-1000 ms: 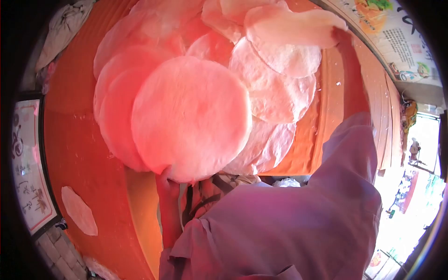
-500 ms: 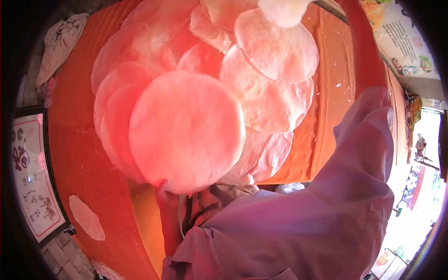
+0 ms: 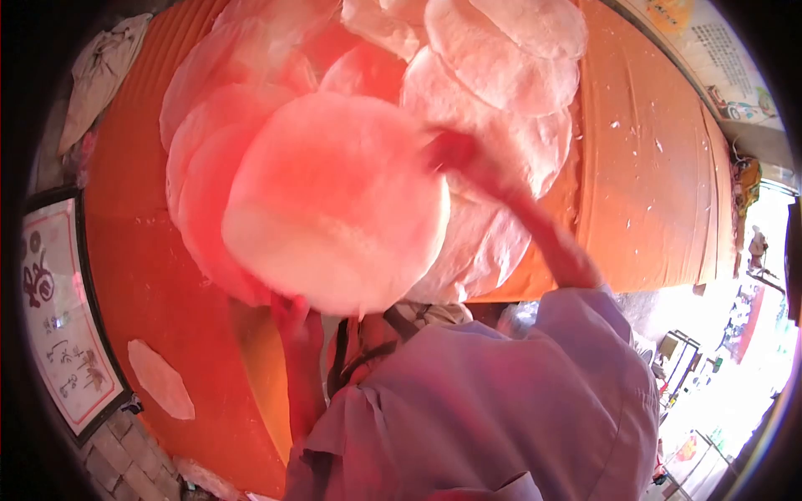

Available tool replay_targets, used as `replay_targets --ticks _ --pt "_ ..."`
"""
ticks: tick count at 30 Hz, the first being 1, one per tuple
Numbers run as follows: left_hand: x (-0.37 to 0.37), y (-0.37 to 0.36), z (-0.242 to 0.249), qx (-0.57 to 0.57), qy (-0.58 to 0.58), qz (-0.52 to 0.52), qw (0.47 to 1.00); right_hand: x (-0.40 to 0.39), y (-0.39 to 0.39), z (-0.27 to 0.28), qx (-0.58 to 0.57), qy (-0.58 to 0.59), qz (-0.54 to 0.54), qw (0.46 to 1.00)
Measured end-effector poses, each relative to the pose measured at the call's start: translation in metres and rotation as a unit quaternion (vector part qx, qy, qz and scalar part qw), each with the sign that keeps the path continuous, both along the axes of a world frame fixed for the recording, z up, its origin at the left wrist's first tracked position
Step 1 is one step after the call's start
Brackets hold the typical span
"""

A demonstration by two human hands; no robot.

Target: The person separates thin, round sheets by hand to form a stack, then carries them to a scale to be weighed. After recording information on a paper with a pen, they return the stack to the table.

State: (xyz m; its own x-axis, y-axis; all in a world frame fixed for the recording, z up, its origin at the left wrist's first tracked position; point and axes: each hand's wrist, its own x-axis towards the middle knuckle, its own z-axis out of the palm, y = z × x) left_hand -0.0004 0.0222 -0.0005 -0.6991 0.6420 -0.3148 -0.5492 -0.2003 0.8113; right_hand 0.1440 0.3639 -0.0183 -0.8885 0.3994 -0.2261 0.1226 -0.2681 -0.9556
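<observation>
A large, thin, round flatbread (image 3: 334, 200) lies uppermost at the front of a pile, its lower edge jutting past the table edge. My left hand (image 3: 296, 321) is at that lower edge, fingers bent and closed against the rim. Over the flatbread's upper right edge is my right hand (image 3: 458, 152), smeared by motion, so its grip does not show. Overlapping flatbreads (image 3: 501, 67) spread behind and to the right, and others (image 3: 200, 192) show under the left side.
An orange cloth (image 3: 643, 184) covers the table, with white crumbs on it. A pale oval piece (image 3: 160, 380) lies at the lower left, near a framed sign (image 3: 67, 309). A bunched cloth (image 3: 104, 79) hangs at the upper left, and a printed poster (image 3: 710, 50) is upper right.
My right hand has come back from the far right, leaving a flatbread atop the rear stack, to the near flatbread's edge. My left hand stays at its lower rim. The view has shifted a little.
</observation>
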Motion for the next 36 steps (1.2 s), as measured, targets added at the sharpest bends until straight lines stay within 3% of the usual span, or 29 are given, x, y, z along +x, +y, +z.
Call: replay_targets --ticks 2,3,8,12,15,17,19,22,25,28,31,32,33,36 --pt "-0.003 0.017 0.014 -0.02 0.007 -0.022 1.0 -0.03 -0.096 0.068 0.192 -0.096 0.15 0.965" --pt "-0.004 0.022 0.021 -0.036 -0.001 -0.026 0.999 -0.036 -0.122 0.061 0.271 -0.028 0.177 0.946" --pt "-0.007 0.011 0.021 -0.033 -0.033 -0.03 0.998 -0.045 -0.146 0.047 0.261 0.008 0.112 0.959" --pt "-0.002 0.001 0.018 -0.002 -0.071 0.009 0.997 -0.056 -0.163 0.039 0.431 0.006 -0.071 0.899" --pt "-0.003 -0.006 -0.007 -0.04 -0.066 0.055 0.996 -0.061 -0.184 0.029 0.472 -0.024 0.036 0.88" --pt "-0.007 -0.014 -0.023 -0.037 -0.077 0.032 0.996 -0.066 -0.181 0.019 0.449 -0.074 0.153 0.877" --pt "-0.008 -0.02 -0.024 -0.012 -0.102 0.033 0.994 -0.06 -0.159 0.031 0.223 -0.153 0.1 0.957" --pt "-0.005 -0.016 -0.012 0.042 -0.139 0.051 0.988 -0.055 -0.158 0.019 0.084 -0.141 0.166 0.972" --pt "-0.006 -0.015 -0.011 0.064 -0.125 0.052 0.989 -0.06 -0.173 0.02 0.135 -0.149 0.162 0.966" --pt "-0.007 -0.023 -0.03 0.008 -0.033 -0.004 0.999 -0.066 -0.203 0.022 0.315 -0.066 0.076 0.944" --pt "-0.007 -0.024 -0.032 0.022 -0.081 0.034 0.996 -0.074 -0.205 0.022 0.436 -0.102 0.14 0.883" --pt "-0.006 -0.025 -0.031 0.026 -0.089 0.04 0.995 -0.074 -0.198 0.022 0.455 -0.09 0.145 0.874" --pt "-0.005 -0.024 -0.029 0.032 -0.096 0.045 0.994 -0.068 -0.192 0.027 0.372 -0.089 0.088 0.92" --pt "-0.005 -0.022 -0.027 0.03 -0.065 0.021 0.997 -0.067 -0.197 0.019 0.371 -0.063 0.08 0.923"
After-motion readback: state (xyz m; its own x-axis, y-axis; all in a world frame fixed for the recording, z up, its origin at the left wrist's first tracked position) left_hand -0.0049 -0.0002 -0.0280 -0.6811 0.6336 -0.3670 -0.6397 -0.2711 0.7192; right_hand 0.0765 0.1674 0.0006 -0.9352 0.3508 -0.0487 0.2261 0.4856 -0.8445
